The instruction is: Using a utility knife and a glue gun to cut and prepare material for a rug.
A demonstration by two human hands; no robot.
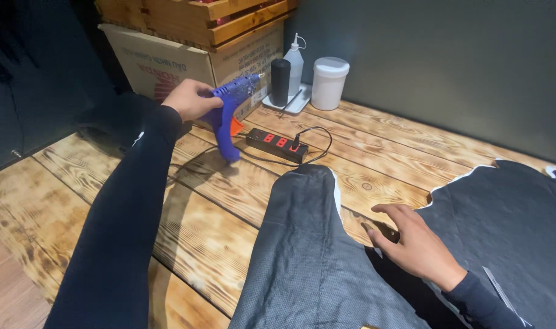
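My left hand [189, 99] reaches out over the wooden table [186, 213] and grips the back of a blue glue gun [232, 109] with an orange trigger; its handle base rests on the planks, nozzle pointing right. A cord runs from the gun toward a black power strip [277, 145] with red switches. My right hand [412, 240] lies flat, fingers spread, on the edge of a dark leather piece [503, 213]. A second dark grey textured piece [308, 256] lies between my arms.
At the back stand a black cylinder [280, 82], a clear squeeze bottle [295, 67] and a white lidded jar [329, 82] by a small white tray. A cardboard box [168, 61] with a wooden crate [192, 18] on top sits behind the glue gun. A grey wall closes the right.
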